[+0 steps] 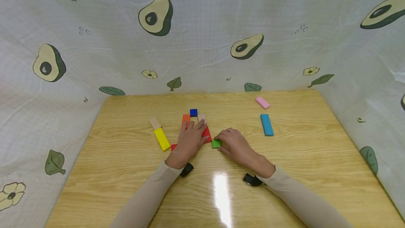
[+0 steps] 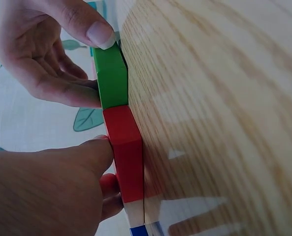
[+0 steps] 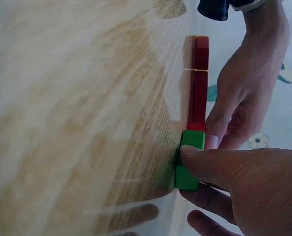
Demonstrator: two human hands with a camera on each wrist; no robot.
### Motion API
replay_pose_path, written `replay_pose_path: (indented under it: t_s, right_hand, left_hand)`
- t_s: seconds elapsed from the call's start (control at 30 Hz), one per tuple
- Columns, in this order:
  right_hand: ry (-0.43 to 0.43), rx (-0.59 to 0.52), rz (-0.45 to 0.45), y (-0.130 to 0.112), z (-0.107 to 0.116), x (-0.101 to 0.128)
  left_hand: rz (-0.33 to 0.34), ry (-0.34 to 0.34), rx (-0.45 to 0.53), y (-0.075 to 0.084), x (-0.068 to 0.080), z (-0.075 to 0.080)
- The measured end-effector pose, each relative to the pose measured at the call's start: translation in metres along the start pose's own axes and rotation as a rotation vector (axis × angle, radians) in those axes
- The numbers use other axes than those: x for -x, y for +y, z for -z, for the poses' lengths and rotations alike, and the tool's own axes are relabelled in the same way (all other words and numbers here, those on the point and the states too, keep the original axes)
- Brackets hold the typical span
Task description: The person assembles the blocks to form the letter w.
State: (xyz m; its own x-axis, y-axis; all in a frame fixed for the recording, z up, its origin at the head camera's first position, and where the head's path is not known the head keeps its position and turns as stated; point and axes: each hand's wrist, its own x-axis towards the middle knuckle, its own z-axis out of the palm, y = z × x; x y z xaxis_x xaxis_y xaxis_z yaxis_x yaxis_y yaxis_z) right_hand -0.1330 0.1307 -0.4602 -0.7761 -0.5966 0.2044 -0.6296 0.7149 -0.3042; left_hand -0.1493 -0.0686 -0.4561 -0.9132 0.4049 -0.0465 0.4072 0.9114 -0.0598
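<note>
My right hand (image 1: pixel 234 146) pinches a green block (image 1: pixel 216 144) between thumb and fingers. In the left wrist view the green block (image 2: pixel 111 76) meets the end of a red block (image 2: pixel 126 152). My left hand (image 1: pixel 189 140) lies over the red block (image 1: pixel 207 135), its thumb and fingers touching it, with other fingers spread towards an orange block (image 1: pixel 186 118) and a pale block (image 1: pixel 201 117). A small dark blue block (image 1: pixel 193 112) sits at the far end, between the orange and pale ones. Another red block (image 1: pixel 174 147) is partly hidden by my left wrist.
Left of my hands a yellow block (image 1: pixel 162 139) touches a tan block (image 1: pixel 155 123) end to end. Over to the right lie a light blue block (image 1: pixel 267 125) and a pink block (image 1: pixel 262 102). A patterned sheet (image 1: pixel 202 45) hangs behind the wooden table (image 1: pixel 126 185).
</note>
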Motion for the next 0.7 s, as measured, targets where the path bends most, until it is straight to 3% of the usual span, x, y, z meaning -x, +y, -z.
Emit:
replay_pose_path:
  t_s: [0.37, 0.7]
  right_hand:
    - [0.030, -0.036, -0.041, 0.005, 0.008, 0.004]
    - [0.118, -0.084, -0.108, 0.035, 0.026, 0.019]
  left_hand:
    - [0.009, -0.011, 0.003, -0.001, -0.001, -0.001]
    - [0.008, 0.005, 0.015, -0.001, 0.000, -0.001]
